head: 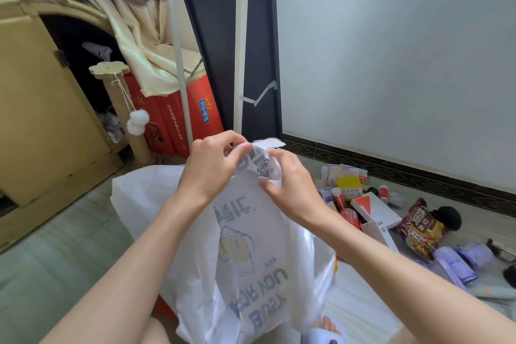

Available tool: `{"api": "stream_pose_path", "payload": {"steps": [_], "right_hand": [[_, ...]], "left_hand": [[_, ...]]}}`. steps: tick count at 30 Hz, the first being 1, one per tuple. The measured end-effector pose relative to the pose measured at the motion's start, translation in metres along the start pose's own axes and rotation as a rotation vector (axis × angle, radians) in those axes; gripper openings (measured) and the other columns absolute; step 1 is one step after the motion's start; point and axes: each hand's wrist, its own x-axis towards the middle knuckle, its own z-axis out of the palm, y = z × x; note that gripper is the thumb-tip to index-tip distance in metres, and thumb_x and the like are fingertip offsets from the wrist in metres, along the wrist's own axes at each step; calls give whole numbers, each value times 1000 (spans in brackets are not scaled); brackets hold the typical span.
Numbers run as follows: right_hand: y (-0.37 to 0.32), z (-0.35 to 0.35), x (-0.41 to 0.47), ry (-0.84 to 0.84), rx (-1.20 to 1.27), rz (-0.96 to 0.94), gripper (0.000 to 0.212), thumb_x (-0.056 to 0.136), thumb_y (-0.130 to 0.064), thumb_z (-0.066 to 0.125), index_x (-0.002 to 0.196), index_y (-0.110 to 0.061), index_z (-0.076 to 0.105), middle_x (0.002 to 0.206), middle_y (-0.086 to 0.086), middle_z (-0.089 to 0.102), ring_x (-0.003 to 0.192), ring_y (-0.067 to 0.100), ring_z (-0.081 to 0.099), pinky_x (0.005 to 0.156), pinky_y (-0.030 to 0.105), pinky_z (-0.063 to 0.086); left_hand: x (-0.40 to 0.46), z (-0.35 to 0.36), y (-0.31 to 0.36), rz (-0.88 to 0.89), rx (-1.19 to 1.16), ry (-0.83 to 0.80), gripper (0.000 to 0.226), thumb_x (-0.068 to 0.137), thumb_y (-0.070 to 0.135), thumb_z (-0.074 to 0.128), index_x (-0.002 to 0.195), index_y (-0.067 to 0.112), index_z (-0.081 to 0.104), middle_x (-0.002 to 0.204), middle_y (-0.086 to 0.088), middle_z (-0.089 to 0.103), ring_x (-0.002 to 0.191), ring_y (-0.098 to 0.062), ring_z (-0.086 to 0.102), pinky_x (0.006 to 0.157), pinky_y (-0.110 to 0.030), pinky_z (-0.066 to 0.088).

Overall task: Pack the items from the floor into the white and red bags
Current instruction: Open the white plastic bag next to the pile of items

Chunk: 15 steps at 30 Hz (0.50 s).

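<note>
Left hand (212, 165) and right hand (290, 184) both raised at frame centre, fingers curled and pinching the bunched top of a thin white plastic bag with blue and yellow print (251, 246). Left thumb and forefinger pinched on one twisted handle strip; right fingers wrapped round the neighbouring strip, the two hands nearly touching. Bag body hanging straight below the grip, between the forearms, print reading upside down (letters inverted toward the camera). More loose white plastic (145, 198) spread out behind and left of the hanging bag. Sliver of red (164, 307) visible under the bag's lower left edge; whether this is the red bag cannot be told.

Remaining items in a scattered heap on the floor (55, 246) to the right of the right wrist, well apart from the grip: small yellow carton (349, 184), red cylindrical can (349, 216), flat white box with a red-orange corner (374, 208), dark brown printed snack packet (420, 229), black rounded object (448, 216), lavender soft pouches (458, 262).

Further out: red printed cardboard box (181, 114), tan cardboard scratching post with white pompoms (125, 109).
</note>
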Motion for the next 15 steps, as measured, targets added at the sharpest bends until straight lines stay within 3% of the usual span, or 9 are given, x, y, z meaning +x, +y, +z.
{"api": "stream_pose_path", "payload": {"steps": [2, 4, 7, 10, 13, 15], "right_hand": [[2, 2, 0, 69, -30, -7, 37, 82, -15, 63, 118, -9, 53, 125, 5, 52, 120, 21, 45, 90, 21, 30], [4, 1, 4, 156, -73, -15, 30, 84, -14, 61, 113, -9, 59, 122, 9, 54, 114, 26, 48, 89, 26, 33], [6, -15, 14, 192, -60, 15, 23, 85, -16, 62, 106, -8, 63, 104, 12, 58, 98, 27, 54, 79, 30, 35], [10, -42, 19, 113, 45, 89, 13, 83, -17, 65, 90, -6, 66, 82, 4, 62, 82, 19, 56, 69, 27, 34], [16, -62, 18, 42, 123, 92, 12, 85, -17, 64, 91, -10, 71, 84, 1, 63, 84, 15, 56, 71, 23, 37], [19, -67, 21, 40, 42, 104, 16, 88, -17, 60, 96, -12, 72, 83, 0, 60, 89, 19, 55, 73, 23, 33]], "left_hand": [[0, -4, 8, 8, -65, 16, 9, 85, 23, 64, 81, 17, 71, 65, 14, 63, 61, -4, 57, 57, -11, 42], [0, -7, 11, 16, -80, 28, 9, 85, 23, 65, 81, 17, 71, 69, 11, 65, 65, -5, 60, 57, -8, 42], [1, -13, 3, 10, -31, 51, 10, 85, 25, 64, 83, 18, 70, 73, 6, 67, 69, -9, 61, 66, -20, 49], [3, -24, -16, -83, 97, 128, 10, 87, 28, 61, 82, 24, 69, 74, 6, 67, 76, -19, 63, 73, -38, 51], [2, -27, -28, -170, 165, 87, 11, 86, 24, 61, 82, 23, 70, 77, 6, 64, 82, -24, 61, 78, -39, 49], [2, -23, -30, -197, 191, 30, 12, 87, 22, 60, 82, 21, 70, 78, 4, 64, 84, -25, 60, 78, -39, 48]]}}
